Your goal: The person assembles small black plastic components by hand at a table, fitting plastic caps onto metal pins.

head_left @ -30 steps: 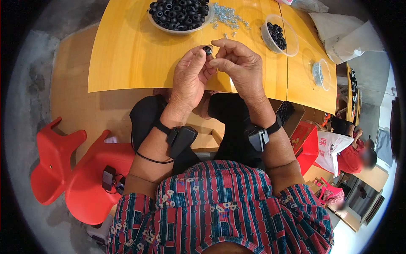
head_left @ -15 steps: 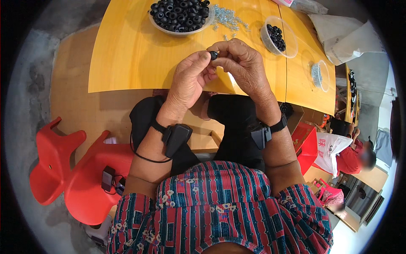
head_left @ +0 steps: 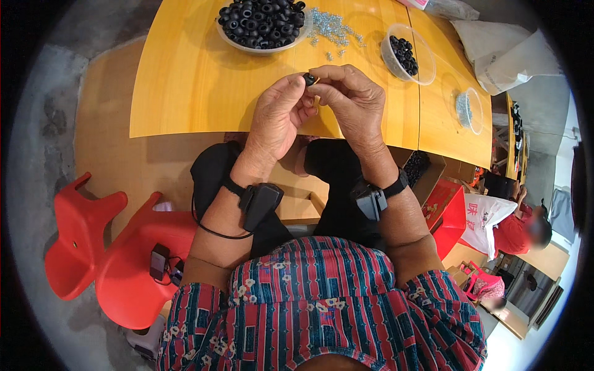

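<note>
Over the near edge of the yellow table, my left hand (head_left: 276, 114) pinches a small round black part (head_left: 309, 79) between thumb and fingers. My right hand (head_left: 354, 105) meets it from the other side, thumb and forefinger closed together right at the part. Whatever those right fingertips grip is too small to make out. Beyond my hands stands a clear bowl (head_left: 266, 49) heaped with black ring-shaped parts (head_left: 260, 23). Beside it, small clear bluish pieces (head_left: 331, 28) lie scattered on the table top.
A clear tub (head_left: 427, 62) with black parts and a smaller one (head_left: 473, 111) with bluish pieces stand on the table (head_left: 185, 93) to the right. Red chairs (head_left: 80, 235) stand at the left. A red box (head_left: 447, 207) is below right; a person (head_left: 516, 232) sits farther off.
My right hand has turned slightly and its wrist has shifted left. The black part has moved a little left, still in my left fingers.
</note>
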The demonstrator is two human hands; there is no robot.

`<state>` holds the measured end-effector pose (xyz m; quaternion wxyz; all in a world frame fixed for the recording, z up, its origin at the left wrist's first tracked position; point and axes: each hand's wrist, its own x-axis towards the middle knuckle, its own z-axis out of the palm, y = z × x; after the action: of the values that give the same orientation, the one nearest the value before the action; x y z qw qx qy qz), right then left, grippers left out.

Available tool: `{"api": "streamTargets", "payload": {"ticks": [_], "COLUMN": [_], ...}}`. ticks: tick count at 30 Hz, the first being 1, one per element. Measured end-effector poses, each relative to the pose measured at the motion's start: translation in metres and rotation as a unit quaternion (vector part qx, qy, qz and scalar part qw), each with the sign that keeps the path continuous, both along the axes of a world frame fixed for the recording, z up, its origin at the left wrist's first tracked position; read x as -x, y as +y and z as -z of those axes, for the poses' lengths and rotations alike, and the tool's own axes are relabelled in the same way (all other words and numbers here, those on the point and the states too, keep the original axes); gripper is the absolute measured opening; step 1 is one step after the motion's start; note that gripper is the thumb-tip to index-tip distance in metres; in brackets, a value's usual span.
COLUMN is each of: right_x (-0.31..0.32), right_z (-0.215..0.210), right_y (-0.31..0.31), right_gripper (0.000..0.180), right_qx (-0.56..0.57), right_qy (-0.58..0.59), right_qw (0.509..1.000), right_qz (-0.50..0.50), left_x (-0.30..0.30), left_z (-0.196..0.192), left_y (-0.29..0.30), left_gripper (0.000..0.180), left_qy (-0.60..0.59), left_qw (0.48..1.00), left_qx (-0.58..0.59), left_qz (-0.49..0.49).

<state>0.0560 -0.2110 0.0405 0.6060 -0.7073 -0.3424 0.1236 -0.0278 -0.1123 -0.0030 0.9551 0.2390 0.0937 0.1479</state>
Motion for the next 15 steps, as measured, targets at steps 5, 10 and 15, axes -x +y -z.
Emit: {"api": "streamTargets", "payload": {"ticks": [5, 10, 15], "right_x": [0.0058, 0.0033, 0.0010], "right_z": [0.0027, 0.0029, 0.0021], "right_y": [0.0054, 0.0037, 0.0041], "right_gripper": [0.018, 0.016, 0.017], "right_qx": [-0.026, -0.002, 0.013], "right_qy": [0.038, -0.020, -0.068], "right_qw": [0.998, 0.999, 0.997], "right_qz": [0.035, 0.039, 0.029], "left_x": [0.0005, -0.0010, -0.0022], "left_z": [0.0034, 0.0031, 0.0036], "left_y": [0.0005, -0.0006, 0.0001], "left_gripper": [0.027, 0.027, 0.026], "left_qy": [-0.003, 0.001, 0.002], "left_qw": [1.000, 1.000, 1.000], "left_qx": [0.007, 0.011, 0.006], "left_qz": [-0.006, -0.013, -0.018]}}
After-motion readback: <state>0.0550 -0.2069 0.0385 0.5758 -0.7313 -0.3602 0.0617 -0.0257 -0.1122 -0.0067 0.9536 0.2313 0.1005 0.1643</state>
